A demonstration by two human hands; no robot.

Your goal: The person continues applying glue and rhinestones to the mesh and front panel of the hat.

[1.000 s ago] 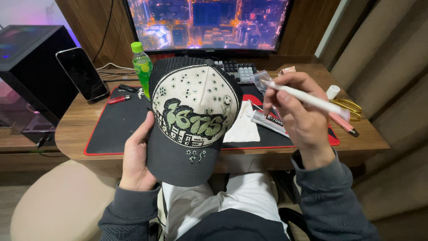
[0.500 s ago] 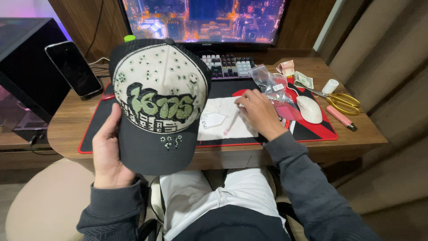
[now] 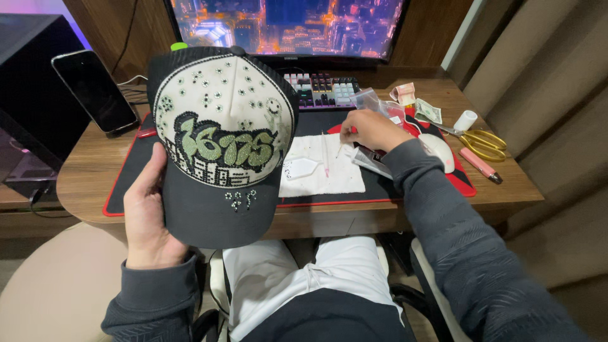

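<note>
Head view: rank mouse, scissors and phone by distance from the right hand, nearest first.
From the right hand:
1. Mouse, just to its right on the red mat.
2. Scissors, farther right, yellow handles, on the bare desk.
3. Phone, far left, propped upright.

The cap (image 3: 221,136) is seen as matt cloth, its cream front set with glinting studs, its brim dark and smooth. The desk (image 3: 506,183) is shown as satin wood grain, the mat (image 3: 386,190) as matt black fabric, the cloth (image 3: 329,171) as white weave; glossy glass is presented by the phone (image 3: 95,92), yellow plastic by the scissors (image 3: 484,142)
</note>
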